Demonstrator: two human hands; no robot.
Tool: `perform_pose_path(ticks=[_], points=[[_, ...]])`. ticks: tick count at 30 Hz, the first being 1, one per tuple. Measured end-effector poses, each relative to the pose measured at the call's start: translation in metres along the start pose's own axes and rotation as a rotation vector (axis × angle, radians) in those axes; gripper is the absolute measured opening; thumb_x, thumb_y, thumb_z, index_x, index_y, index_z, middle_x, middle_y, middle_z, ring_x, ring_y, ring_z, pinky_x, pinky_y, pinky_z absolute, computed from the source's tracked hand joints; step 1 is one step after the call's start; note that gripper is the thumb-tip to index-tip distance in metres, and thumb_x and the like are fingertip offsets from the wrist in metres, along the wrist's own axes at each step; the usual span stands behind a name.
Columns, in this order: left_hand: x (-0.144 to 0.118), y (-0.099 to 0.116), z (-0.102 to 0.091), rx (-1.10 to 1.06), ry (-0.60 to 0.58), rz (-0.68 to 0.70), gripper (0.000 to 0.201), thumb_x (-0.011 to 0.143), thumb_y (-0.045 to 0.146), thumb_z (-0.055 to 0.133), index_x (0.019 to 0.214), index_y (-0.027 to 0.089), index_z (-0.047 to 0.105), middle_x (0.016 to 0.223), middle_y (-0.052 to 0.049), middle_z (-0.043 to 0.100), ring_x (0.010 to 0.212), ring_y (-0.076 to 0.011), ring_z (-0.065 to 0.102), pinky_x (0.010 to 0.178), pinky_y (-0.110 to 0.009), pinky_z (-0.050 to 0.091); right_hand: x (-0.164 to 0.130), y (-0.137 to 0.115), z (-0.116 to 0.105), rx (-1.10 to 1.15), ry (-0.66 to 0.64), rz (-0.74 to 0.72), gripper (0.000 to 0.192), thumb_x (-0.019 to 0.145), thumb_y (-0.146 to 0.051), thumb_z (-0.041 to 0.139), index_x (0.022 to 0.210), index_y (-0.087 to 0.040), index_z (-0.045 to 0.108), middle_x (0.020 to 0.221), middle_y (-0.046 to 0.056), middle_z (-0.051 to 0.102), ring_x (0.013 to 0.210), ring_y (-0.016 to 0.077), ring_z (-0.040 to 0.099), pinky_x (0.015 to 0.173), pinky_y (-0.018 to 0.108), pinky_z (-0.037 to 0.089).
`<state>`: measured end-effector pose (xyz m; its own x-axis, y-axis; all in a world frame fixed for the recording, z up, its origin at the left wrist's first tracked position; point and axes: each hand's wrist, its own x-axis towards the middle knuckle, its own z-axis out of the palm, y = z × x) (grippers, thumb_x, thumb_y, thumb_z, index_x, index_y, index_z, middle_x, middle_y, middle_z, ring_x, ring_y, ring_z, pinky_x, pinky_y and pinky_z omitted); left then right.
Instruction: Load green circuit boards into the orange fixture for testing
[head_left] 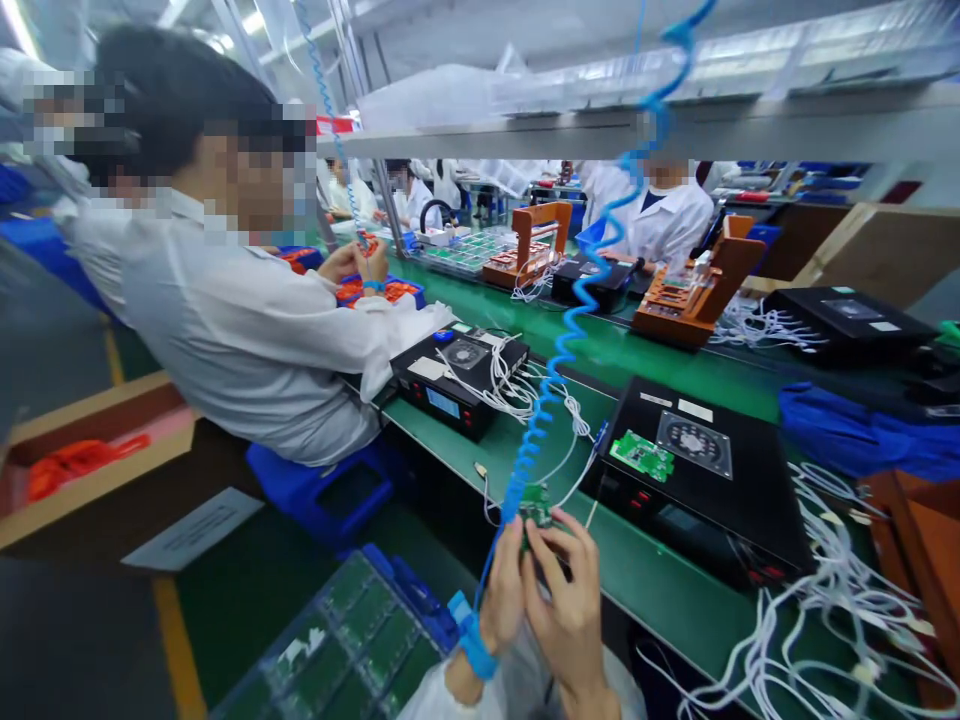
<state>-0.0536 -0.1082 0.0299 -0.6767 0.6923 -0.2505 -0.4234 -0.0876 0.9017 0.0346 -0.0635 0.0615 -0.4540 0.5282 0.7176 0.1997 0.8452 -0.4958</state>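
At the near edge of the green bench, a small green circuit board (537,500) is held up between my hands. My left hand (501,592), with a blue wrist strap (472,640) around its wrist, grips the board's left side. My right hand (568,595) has its thumb and fingers closed on the board's near right side. The fingers cover its lower part. A blue coiled cord (546,390) hangs from above, passing in front of the bench to my left hand. Another green circuit board (643,455) lies on the black box with a fan (720,510), right of my hands.
A second black box (457,375) with white cables stands left on the bench. Tangled white cables (810,640) spread at the lower right. A compartment tray (352,640) of boards lies lower left. A co-worker in white (255,320) sits at left, beside a carton (97,450).
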Motion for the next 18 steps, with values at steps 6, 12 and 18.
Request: perform_pose_path(ticks=[6, 12, 18], points=[[0.066, 0.048, -0.058, 0.012, 0.078, 0.163, 0.057, 0.086, 0.063, 0.060, 0.105, 0.011, 0.071, 0.085, -0.008, 0.069, 0.073, -0.0152, 0.063, 0.067, -0.026, 0.053, 0.032, 0.017, 0.065, 0.047, -0.141, 0.136, 0.032, 0.098, -0.029, 0.055, 0.128, -0.021, 0.063, 0.120, 0.014, 0.059, 0.122, 0.0307, 0.049, 0.101, 0.053, 0.047], [0.091, 0.053, -0.081, 0.122, 0.131, 0.146, 0.062, 0.079, 0.068, 0.063, 0.104, 0.012, 0.067, 0.080, -0.005, 0.065, 0.057, -0.0098, 0.052, 0.045, -0.020, 0.037, 0.045, 0.044, 0.122, -0.022, -0.282, 0.338, 0.029, 0.090, -0.024, 0.065, 0.117, -0.013, 0.069, 0.096, 0.013, 0.070, 0.104, 0.0327, 0.054, 0.094, 0.050, 0.047], [0.092, 0.052, -0.062, 0.013, 0.053, 0.112, 0.058, 0.080, 0.068, 0.063, 0.098, 0.012, 0.064, 0.082, -0.005, 0.067, 0.052, -0.0072, 0.048, 0.044, -0.020, 0.034, 0.043, 0.031, 0.092, 0.268, -0.174, 0.386, 0.028, 0.097, -0.020, 0.050, 0.117, -0.019, 0.069, 0.104, 0.009, 0.070, 0.100, 0.0220, 0.060, 0.092, 0.037, 0.050]])
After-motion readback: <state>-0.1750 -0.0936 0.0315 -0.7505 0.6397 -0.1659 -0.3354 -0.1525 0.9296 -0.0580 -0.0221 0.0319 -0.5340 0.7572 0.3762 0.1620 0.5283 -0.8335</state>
